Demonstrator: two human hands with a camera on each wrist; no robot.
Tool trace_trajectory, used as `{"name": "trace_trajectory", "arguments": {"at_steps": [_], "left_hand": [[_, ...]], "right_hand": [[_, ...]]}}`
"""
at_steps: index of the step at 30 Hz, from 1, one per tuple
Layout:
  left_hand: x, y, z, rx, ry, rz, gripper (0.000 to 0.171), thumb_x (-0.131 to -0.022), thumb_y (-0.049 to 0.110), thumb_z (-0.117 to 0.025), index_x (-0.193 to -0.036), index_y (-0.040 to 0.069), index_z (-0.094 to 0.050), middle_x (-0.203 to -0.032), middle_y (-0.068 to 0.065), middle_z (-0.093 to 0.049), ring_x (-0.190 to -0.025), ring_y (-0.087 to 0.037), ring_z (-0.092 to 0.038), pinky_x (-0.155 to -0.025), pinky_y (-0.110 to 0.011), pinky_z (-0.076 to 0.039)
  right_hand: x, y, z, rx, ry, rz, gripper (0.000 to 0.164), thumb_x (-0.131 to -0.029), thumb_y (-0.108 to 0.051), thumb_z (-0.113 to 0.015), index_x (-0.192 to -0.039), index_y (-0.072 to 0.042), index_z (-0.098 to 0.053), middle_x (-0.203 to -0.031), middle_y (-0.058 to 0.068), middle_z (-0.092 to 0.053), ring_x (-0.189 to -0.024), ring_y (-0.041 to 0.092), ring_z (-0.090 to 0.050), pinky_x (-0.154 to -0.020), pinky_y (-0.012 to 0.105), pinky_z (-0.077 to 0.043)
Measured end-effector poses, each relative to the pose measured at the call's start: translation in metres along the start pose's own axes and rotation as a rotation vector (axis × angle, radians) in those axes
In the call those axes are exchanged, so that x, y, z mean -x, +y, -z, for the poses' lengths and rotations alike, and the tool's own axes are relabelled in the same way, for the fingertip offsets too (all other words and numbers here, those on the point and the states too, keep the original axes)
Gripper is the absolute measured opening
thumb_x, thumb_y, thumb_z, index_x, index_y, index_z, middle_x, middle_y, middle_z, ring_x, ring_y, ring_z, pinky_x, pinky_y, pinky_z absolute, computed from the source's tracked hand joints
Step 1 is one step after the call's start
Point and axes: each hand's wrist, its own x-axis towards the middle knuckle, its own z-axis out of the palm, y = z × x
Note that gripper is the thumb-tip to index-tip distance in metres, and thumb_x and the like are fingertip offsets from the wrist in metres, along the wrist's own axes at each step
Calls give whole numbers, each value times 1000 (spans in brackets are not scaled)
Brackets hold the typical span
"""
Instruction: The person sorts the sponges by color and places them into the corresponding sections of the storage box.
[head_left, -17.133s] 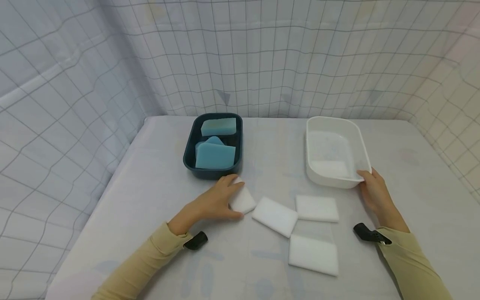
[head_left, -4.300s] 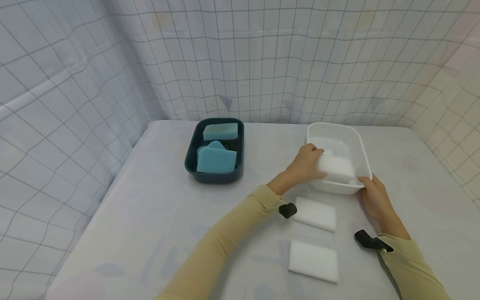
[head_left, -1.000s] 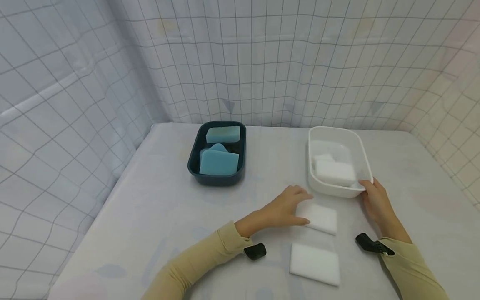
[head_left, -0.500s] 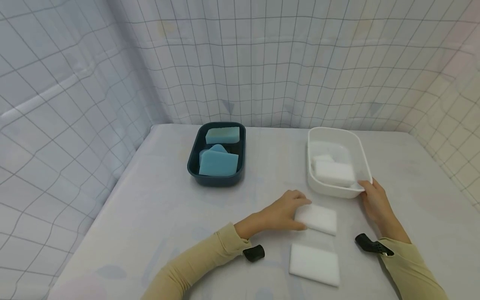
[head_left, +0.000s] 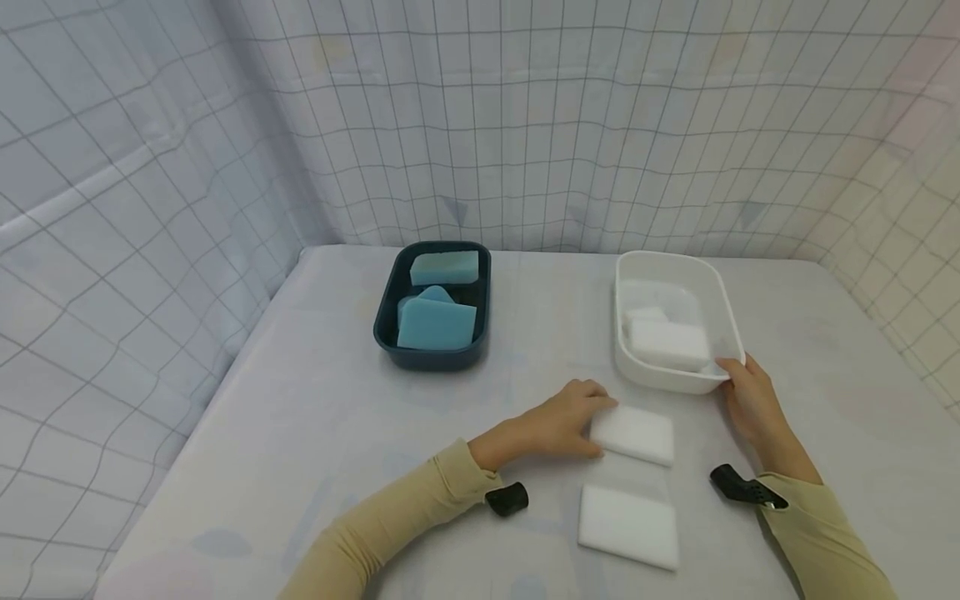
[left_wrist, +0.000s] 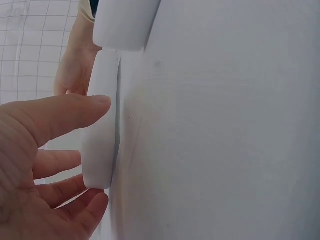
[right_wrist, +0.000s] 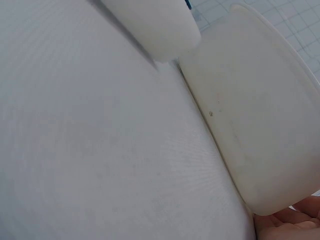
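Note:
In the head view my left hand [head_left: 564,422] spans the left end of a flat white sponge [head_left: 637,435] lying on the table. Its thumb is at the near side and its fingertips are at the far corner. The left wrist view has the thumb across the side of the white sponge [left_wrist: 100,135], with the other fingers bent round its end. My right hand [head_left: 753,408] grips the near right corner of a white plastic tub [head_left: 628,367]. Inside the tub lie white sponges [head_left: 670,343]. Much of the tub's near wall [right_wrist: 250,115] fills the right wrist view.
Another white sponge [head_left: 628,527] lies nearer the table's front. At the back left stands a dark teal tub [head_left: 431,361] with blue sponges [head_left: 437,325] in it. A grid-patterned curtain [head_left: 525,125] hangs behind the table [head_left: 300,400].
White sponges that lay on the table earlier are now in the white tub. Over the last second my left hand has shifted slightly left around the sponge's end; my right hand stays at the tub.

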Motion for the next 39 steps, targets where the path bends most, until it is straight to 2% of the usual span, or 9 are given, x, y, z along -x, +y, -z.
{"name": "trace_trajectory", "arguments": {"at_steps": [9, 21, 39], "left_hand": [[-2, -1, 0, -5, -5, 4, 61, -81, 20, -72, -135, 5, -48, -128, -10, -54, -117, -20, -49, -100, -22, -41], [-1, 1, 2, 18, -4, 33, 60, -81, 19, -72, -134, 6, -50, -128, -9, -54, -120, -19, -49, -103, -22, -39], [2, -1, 1, 49, 22, 5, 58, -81, 20, -72, -134, 7, -50, -126, -7, -55, -118, -17, -49, -102, -21, -40]], "right_hand": [[0, 0, 0, 4, -5, 8, 67, -101, -27, -37, -151, -6, 2, -160, 5, 3, -145, 13, -5, -121, 30, -3], [-1, 0, 0, 11, -24, 20, 67, -101, -26, -36, -151, -6, 5, -160, 5, 8, -146, 17, 1, -120, 31, 0], [0, 3, 2, 30, -23, 23, 67, -101, -28, -35, -150, -5, 6, -159, 7, 12, -147, 24, 8, -119, 37, 3]]}}
